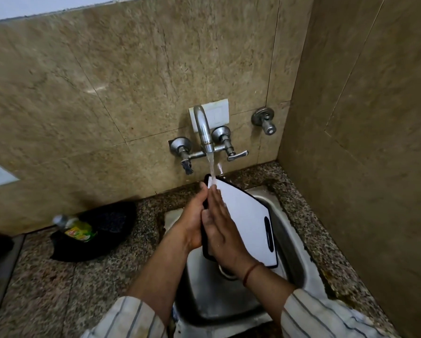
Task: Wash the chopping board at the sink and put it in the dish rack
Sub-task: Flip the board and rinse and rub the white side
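both hands (214,223) press the white chopping board (247,223) (tilted) under the running tap (203,129) above the sink (292,242).

The chopping board (247,215) is white w/ a thin black edge all round. It has a long black slot for a handle near its low right end. It is tilted up on its side over the steel sink (287,240), far corner up high. Water from the tap (203,125) falls right on that top corner. The board looks wet and clean.
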